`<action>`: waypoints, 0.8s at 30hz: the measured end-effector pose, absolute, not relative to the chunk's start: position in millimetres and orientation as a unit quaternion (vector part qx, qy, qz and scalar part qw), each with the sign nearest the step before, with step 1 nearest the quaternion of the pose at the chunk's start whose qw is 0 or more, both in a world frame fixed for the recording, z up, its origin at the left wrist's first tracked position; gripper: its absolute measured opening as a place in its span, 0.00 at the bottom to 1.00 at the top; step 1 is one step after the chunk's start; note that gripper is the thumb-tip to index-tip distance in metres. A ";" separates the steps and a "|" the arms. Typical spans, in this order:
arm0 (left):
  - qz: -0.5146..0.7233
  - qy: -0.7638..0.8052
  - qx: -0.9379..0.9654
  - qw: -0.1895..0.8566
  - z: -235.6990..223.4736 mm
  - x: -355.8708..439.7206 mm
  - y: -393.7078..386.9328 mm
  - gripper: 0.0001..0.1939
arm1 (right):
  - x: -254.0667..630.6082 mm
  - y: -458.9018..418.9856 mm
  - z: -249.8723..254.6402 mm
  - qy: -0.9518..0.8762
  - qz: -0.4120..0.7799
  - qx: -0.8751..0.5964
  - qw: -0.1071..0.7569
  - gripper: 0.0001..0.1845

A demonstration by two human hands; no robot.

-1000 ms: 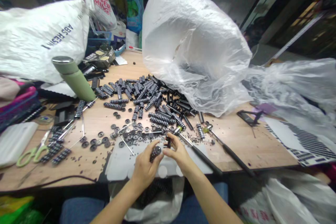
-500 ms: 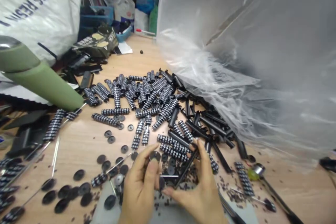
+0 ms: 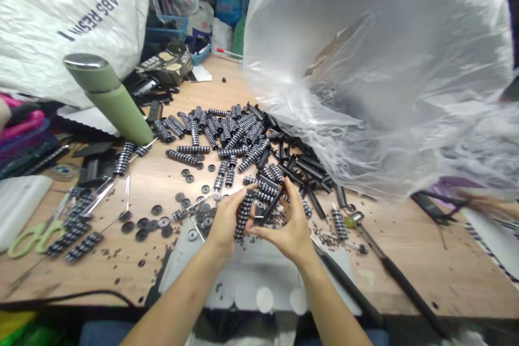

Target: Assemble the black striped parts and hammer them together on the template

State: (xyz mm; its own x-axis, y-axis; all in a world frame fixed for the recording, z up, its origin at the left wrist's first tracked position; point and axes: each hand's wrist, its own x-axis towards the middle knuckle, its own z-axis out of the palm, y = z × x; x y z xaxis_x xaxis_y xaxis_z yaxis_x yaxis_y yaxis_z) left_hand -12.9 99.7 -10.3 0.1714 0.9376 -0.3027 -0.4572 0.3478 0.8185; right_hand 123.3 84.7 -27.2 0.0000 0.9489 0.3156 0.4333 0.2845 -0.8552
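My left hand (image 3: pixel 224 221) is closed around a black-and-white patterned roller (image 3: pixel 244 216), which stands nearly upright between thumb and fingers. Opposite it, my right hand (image 3: pixel 295 227) grips a slim black plastic bar (image 3: pixel 272 206), tilted, its fingertips close to the roller. A short bit of metal rod shows between the hands. Both are held over a pale board (image 3: pixel 243 275) at the table's front. Just beyond lies a heap of similar rollers (image 3: pixel 243 132), with black plastic bars (image 3: pixel 312 170) piled to its right. Small black discs (image 3: pixel 156 209) are scattered left of my hands.
A green flask (image 3: pixel 117 102) leans at the left, near green-handled scissors (image 3: pixel 38 238). A hammer (image 3: pixel 385 259) and another dark-handled tool (image 3: pixel 344 281) lie to the right. A large clear plastic bag (image 3: pixel 377 92) bulges over the back right; a white sack (image 3: pixel 68 27) stands back left.
My view has drawn back, showing more of the table and my forearms. The roller in my left hand now shows its long side; before, only a dark round end appeared. My right hand keeps the bar.
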 end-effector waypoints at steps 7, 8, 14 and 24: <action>0.507 0.400 0.250 0.721 4.4 -6.2 42.8 0.17 | 130.2 14.4 13.0 -0.792 0.219 -0.417 0.388 0.59; 0.507 0.409 0.248 0.717 5.9 -4.4 35.6 0.15 | 130.6 7.9 15.5 -0.804 0.210 -0.410 0.377 0.58; 0.488 0.428 0.264 0.714 18.7 4.9 3.2 0.12 | 130.2 -17.4 19.3 -0.830 0.197 -0.390 0.347 0.55; 0.426 0.460 0.307 0.716 22.5 11.6 -9.2 0.15 | 134.0 -29.7 10.9 -0.796 0.240 -0.424 0.359 0.53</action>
